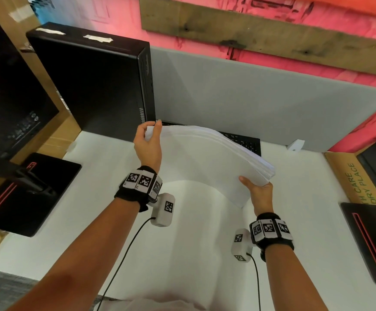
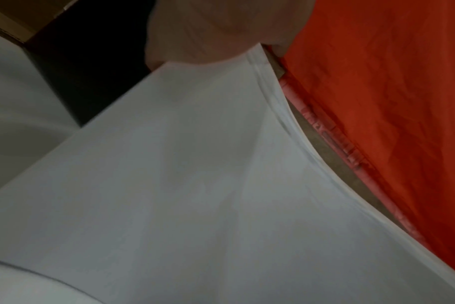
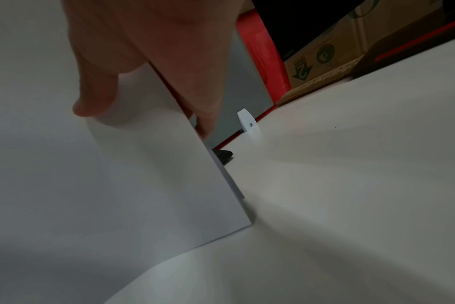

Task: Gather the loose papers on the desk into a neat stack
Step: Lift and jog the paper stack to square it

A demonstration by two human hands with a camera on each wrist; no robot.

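A stack of white papers [image 1: 202, 158] hangs bowed above the white desk [image 1: 92, 209], held between both hands. My left hand [image 1: 147, 142] pinches its upper left corner near the black computer case. My right hand [image 1: 260, 193] grips the lower right end, thumb on top and fingers underneath. In the left wrist view the papers [image 2: 195, 174] fill the frame with the thumb [image 2: 208, 35] on their top edge. In the right wrist view the thumb [image 3: 96, 88] presses the sheet [image 3: 156, 185], whose lower corner is close to the desk [image 3: 351, 185].
A black computer case [image 1: 97, 86] stands at the back left, beside a monitor [image 1: 9, 97] and its base [image 1: 25, 194]. A black keyboard [image 1: 245, 142] lies behind the papers against the grey divider [image 1: 249, 104]. A cardboard box [image 1: 353, 178] and another black base [image 1: 371, 243] sit on the right.
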